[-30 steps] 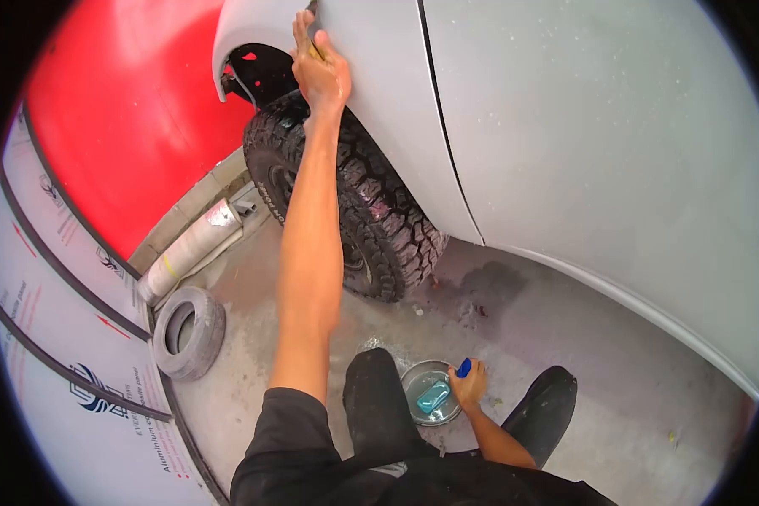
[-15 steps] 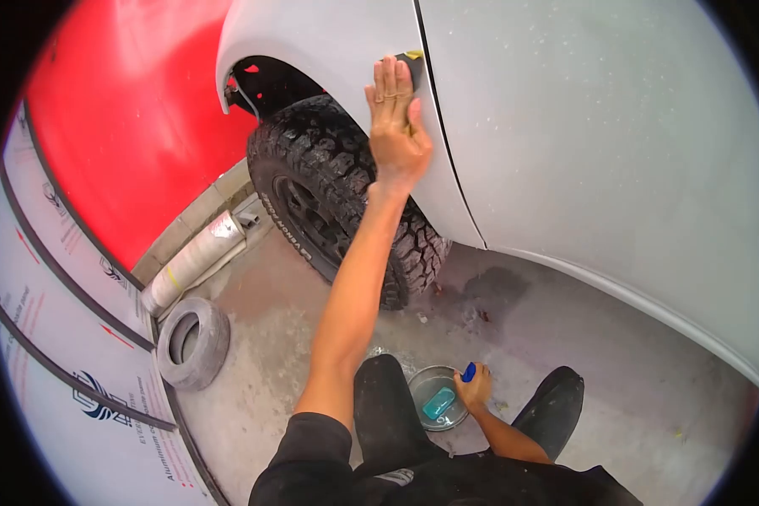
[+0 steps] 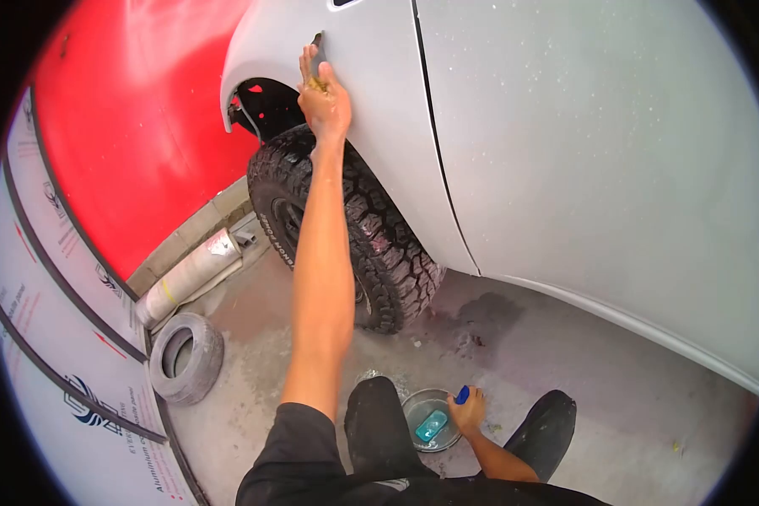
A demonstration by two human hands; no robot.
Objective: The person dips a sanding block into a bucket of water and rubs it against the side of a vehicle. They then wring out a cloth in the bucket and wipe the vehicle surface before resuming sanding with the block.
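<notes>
Fender (image 3: pixel 379 84) pale grey, smoothly curved

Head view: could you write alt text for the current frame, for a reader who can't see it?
A person's left hand holds a dark sheet against a pale grey vehicle fender, above a chunky tyre. The right hand grips a blue object beside a round basin containing a teal block.

On the sidewall of the mounted tyre (image 3: pixel 388 266), "ENON POWER" (image 3: pixel 277 239) can be read, its beginning unclear. Left of that tyre, "EVER" (image 3: pixel 132 437) and "Aluminium" (image 3: pixel 159 472) are printed on white panel sheeting (image 3: pixel 55 333), which is also marked with dark logos (image 3: pixel 93 406) and red lines (image 3: pixel 110 346); smaller print is too blurred to be read.
</notes>
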